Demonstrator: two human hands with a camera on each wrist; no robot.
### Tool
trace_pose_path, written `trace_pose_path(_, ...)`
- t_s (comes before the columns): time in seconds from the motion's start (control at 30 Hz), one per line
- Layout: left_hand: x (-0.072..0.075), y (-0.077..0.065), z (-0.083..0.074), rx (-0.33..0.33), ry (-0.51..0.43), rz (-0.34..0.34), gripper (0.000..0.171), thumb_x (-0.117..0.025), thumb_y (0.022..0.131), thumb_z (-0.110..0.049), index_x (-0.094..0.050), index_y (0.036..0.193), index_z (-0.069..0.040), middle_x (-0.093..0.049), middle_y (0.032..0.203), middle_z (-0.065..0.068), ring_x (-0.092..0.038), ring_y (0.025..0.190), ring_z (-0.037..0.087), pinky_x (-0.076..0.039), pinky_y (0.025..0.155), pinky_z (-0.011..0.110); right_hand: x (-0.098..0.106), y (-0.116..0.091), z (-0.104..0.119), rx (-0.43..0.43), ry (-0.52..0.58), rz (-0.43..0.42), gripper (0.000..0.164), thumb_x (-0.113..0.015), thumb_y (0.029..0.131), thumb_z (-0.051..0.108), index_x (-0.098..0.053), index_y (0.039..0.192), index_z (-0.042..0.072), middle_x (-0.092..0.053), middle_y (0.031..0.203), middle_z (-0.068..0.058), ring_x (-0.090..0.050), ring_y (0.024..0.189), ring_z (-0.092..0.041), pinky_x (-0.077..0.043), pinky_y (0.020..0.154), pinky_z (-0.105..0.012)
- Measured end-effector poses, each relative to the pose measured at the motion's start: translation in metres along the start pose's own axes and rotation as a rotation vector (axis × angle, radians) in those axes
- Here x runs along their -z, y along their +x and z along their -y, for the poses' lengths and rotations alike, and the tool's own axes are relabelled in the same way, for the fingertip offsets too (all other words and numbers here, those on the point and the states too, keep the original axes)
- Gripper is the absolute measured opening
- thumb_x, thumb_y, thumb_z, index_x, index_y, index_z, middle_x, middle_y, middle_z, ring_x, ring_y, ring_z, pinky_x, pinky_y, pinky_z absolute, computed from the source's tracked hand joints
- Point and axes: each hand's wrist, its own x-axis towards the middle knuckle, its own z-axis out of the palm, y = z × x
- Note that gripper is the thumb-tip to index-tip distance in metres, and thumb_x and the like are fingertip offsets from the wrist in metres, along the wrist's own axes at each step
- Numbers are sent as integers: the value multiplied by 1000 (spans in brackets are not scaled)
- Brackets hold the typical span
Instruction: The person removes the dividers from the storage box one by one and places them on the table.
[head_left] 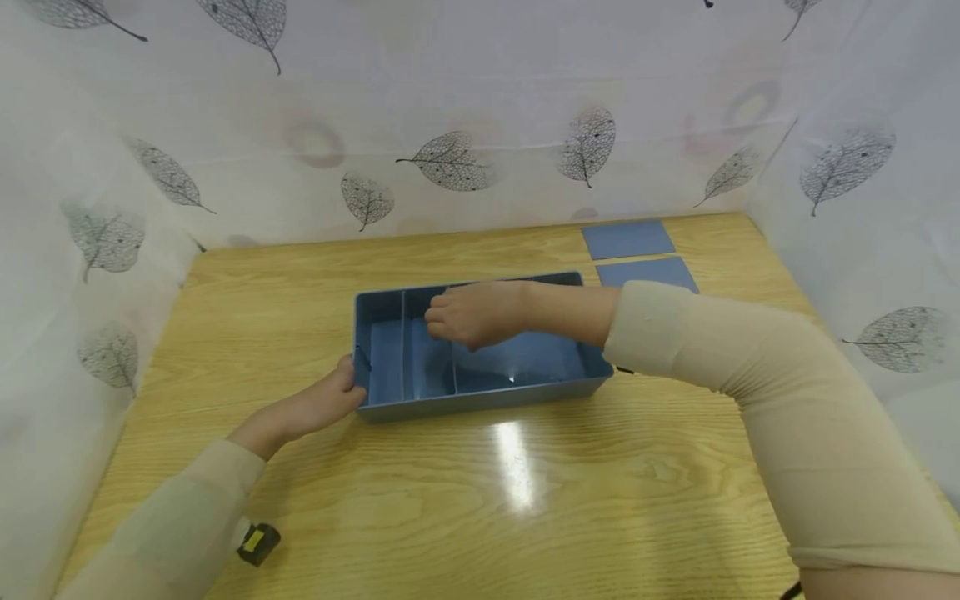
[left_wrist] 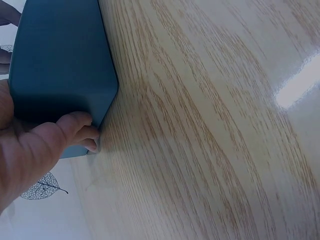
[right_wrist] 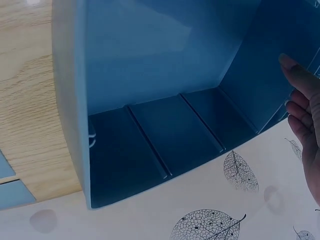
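Blue-grey plastic forms the long, open-topped rectangular box [head_left: 517, 367], lying at 12 o'clock on the yellowish wood-grain table [head_left: 420, 500]. Probably light and fairly stiff, its smooth walls may slip under dry fingers. The left hand [head_left: 324, 403] grips its end wall at 9 o'clock, a sound hold for steadying it. The right hand [head_left: 480, 312] bends over the thin blue-grey upright divider [head_left: 454, 371]; whether it pinches that I cannot tell. Likely more flexible than the walls, the divider is best taken near mid-edge
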Motion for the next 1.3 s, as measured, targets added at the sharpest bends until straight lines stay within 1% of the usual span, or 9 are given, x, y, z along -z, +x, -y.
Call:
trace_pose_path(0.13, 0, -1, -1, 3, 3, -2, 69, -29, 96, -5, 22, 139, 14, 21, 147, 37, 17, 137, 49, 1, 108, 65, -2, 4, -1, 14, -20, -8, 46, -66, 88, 32, -51, 121, 4, -54, 117, -9, -50, 102, -23, -43, 89, -33)
trace_pose_path(0.2, 0, -1, -1, 5, 6, -5, 69, -29, 96, -5, 22, 139, 15, 22, 147, 37, 17, 136, 49, 1, 108, 65, -3, 6, -1, 17, -13, -14, 41, -64, 89, 29, -52, 119, 4, -55, 114, -9, -50, 100, -23, -44, 87, -33)
trace_pose_path(0.33, 0, 1, -1, -11, 10, -15, 68, -30, 95, -3, 18, 140, 15, 17, 147, 38, 13, 138, 49, -1, 108, 64, -5, 10, -4, 26, -8, -28, 22, -52, 97, 18, -54, 113, 3, -56, 109, -9, -50, 93, -23, -43, 81, -33)
trace_pose_path(0.47, 0, 2, 0, -14, 10, -15, 68, -30, 94, -3, 18, 140, 16, 18, 147, 38, 13, 138, 48, -1, 108, 64, -10, 14, -4, 42, -31, -42, 19, -41, 101, 10, -55, 112, 3, -57, 106, -9, -49, 89, -22, -43, 78, -32)
trace_pose_path(0.63, 0, 1, 0, 4, 8, -7, 69, -29, 95, -4, 20, 139, 16, 21, 146, 38, 15, 137, 48, 0, 108, 64, -14, 21, -2, 55, -48, -40, 20, -44, 99, 7, -56, 114, 2, -58, 109, -9, -51, 92, -21, -44, 80, -31)
trace_pose_path(0.83, -1, 2, -1, -13, 0, -30, 67, -32, 93, -2, 13, 139, 19, 11, 147, 40, 7, 138, 50, -4, 108, 64, -18, 26, 1, 67, -51, -4, 20, -51, 95, 5, -54, 115, 2, -58, 111, -8, -52, 94, -20, -45, 80, -30)
trace_pose_path(1.03, -3, 3, -1, -23, -1, -47, 65, -33, 91, 0, 8, 139, 19, 5, 147, 41, 1, 138, 49, -7, 109, 63, -19, 27, 4, 83, -58, 57, 24, -51, 95, 4, -52, 119, 3, -57, 116, -8, -52, 98, -20, -45, 82, -30)
trace_pose_path(1.13, -3, 3, -1, -28, -4, -41, 64, -32, 92, 0, 8, 138, 19, 5, 147, 41, 1, 137, 50, -7, 109, 64, -19, 27, 5, 86, -56, 77, 26, -51, 95, 4, -51, 121, 2, -56, 118, -8, -52, 99, -20, -45, 83, -30)
trace_pose_path(1.3, -3, 2, -1, -30, -7, -27, 65, -30, 92, 0, 11, 139, 18, 9, 147, 40, 5, 138, 50, -5, 109, 64, -20, 25, 6, 86, -71, 71, 25, -52, 95, 4, -52, 120, 3, -57, 115, -7, -52, 97, -19, -45, 82, -30)
